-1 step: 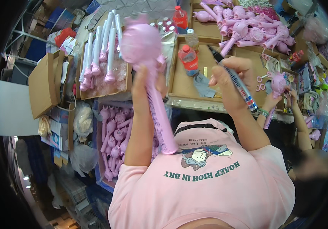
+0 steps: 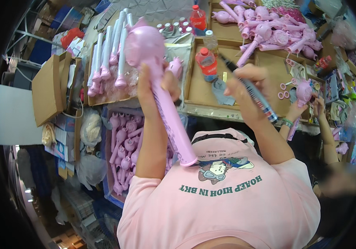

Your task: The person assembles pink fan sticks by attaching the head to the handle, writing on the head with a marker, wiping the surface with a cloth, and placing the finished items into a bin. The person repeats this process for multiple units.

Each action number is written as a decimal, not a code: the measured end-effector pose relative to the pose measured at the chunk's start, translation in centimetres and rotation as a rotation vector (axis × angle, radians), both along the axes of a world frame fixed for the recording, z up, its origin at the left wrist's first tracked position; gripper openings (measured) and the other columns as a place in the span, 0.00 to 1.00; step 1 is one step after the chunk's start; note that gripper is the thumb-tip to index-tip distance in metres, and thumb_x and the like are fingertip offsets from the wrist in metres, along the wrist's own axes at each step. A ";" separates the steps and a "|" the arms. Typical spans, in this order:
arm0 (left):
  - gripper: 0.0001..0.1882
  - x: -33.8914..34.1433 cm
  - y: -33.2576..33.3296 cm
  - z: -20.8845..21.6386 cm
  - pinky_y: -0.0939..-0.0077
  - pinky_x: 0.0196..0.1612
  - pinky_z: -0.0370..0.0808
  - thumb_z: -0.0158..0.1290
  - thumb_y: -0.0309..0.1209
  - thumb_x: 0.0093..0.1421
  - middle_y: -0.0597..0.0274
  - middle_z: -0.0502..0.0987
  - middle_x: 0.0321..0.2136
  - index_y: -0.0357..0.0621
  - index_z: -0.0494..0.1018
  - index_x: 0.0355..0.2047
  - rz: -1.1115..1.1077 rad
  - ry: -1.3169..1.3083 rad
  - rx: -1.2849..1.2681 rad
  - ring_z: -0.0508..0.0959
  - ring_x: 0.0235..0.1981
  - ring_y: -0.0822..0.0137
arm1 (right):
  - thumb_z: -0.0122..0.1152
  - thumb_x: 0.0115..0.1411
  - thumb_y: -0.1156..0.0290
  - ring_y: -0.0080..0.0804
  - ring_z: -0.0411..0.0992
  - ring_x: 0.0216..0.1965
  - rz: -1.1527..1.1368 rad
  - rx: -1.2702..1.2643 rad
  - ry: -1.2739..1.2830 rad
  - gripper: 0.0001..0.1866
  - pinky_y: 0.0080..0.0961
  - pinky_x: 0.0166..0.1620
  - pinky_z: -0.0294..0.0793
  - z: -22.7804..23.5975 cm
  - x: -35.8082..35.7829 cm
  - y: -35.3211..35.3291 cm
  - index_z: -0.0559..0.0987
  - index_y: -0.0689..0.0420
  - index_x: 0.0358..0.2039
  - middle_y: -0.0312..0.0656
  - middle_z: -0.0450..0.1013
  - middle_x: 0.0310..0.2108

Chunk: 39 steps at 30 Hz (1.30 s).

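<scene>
My left hand [image 2: 147, 93] is wrapped round the neck of a pink plastic toy wand [image 2: 170, 120]. The wand has a round head with small points on top, and dark lettering runs down its handle. It is tilted, head up and to the left, with the handle's flared end in front of my pink shirt. In my right hand [image 2: 250, 89] is a marker pen [image 2: 266, 108] with a grey barrel. Its dark tip points up and left, apart from the wand.
A blue crate [image 2: 108, 182] of pink wands stands below left. White-tubed pink pieces [image 2: 108, 45] fill a carton behind it. Bottles with red caps [image 2: 207, 64] stand on the cardboard-lined bench beside a wand pile [image 2: 269, 31]. At right, a co-worker's hands [image 2: 296, 111] hold another wand.
The wand's head has shifted slightly left in my left hand. My right hand and the marker have moved a little left and down.
</scene>
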<state>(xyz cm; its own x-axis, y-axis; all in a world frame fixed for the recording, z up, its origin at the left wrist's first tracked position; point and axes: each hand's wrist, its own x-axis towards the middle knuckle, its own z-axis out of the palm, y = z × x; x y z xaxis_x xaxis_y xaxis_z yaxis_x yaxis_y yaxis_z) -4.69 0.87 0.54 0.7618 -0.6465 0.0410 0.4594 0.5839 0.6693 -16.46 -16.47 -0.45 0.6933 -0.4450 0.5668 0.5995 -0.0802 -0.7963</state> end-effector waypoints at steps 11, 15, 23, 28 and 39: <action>0.27 1.3 -0.5 -0.9 0.80 0.19 0.56 0.47 0.49 0.62 0.70 0.68 0.19 0.30 0.67 0.40 -0.237 0.521 -0.552 0.57 0.15 0.76 | 0.55 0.59 0.73 0.18 0.69 0.25 0.312 -0.027 0.279 0.08 0.18 0.29 0.70 -1.9 -0.3 4.2 0.68 0.61 0.37 0.40 0.71 0.25; 0.28 -0.2 -1.2 -0.5 0.79 0.18 0.56 0.44 0.51 0.63 0.70 0.66 0.18 0.32 0.68 0.40 -0.255 0.430 -0.506 0.57 0.15 0.76 | 0.59 0.56 0.74 0.17 0.67 0.22 0.233 0.021 0.265 0.10 0.18 0.25 0.68 -3.1 0.3 5.4 0.66 0.59 0.32 0.38 0.69 0.22; 0.28 0.6 -0.9 -0.3 0.81 0.18 0.53 0.46 0.52 0.62 0.71 0.64 0.17 0.33 0.67 0.42 0.003 0.062 -0.361 0.54 0.15 0.77 | 0.58 0.60 0.70 0.19 0.65 0.19 0.482 0.490 0.371 0.10 0.16 0.21 0.65 -3.1 0.6 4.5 0.66 0.56 0.35 0.36 0.68 0.21; 0.28 1.4 0.6 -0.3 0.82 0.18 0.54 0.47 0.51 0.62 0.69 0.65 0.18 0.33 0.66 0.42 -0.022 0.114 -0.399 0.55 0.15 0.77 | 0.61 0.57 0.71 0.27 0.69 0.18 -0.103 -0.546 0.129 0.08 0.24 0.22 0.68 -3.0 -0.1 3.4 0.72 0.59 0.32 0.40 0.71 0.22; 0.28 1.6 0.5 -2.3 0.82 0.21 0.55 0.47 0.51 0.62 0.68 0.63 0.18 0.33 0.66 0.41 -0.043 0.139 -0.372 0.56 0.18 0.76 | 0.53 0.64 0.65 0.16 0.62 0.28 0.321 0.080 0.515 0.11 0.16 0.31 0.64 -4.0 -0.6 4.3 0.69 0.60 0.37 0.31 0.66 0.27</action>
<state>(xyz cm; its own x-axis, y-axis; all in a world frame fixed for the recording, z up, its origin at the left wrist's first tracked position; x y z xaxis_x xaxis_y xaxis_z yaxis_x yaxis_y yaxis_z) -3.07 1.36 -1.76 0.7494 -0.6381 0.1768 0.5599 0.7532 0.3452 -17.09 -12.18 -4.48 0.9759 -0.1958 0.0963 0.1200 0.1126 -0.9864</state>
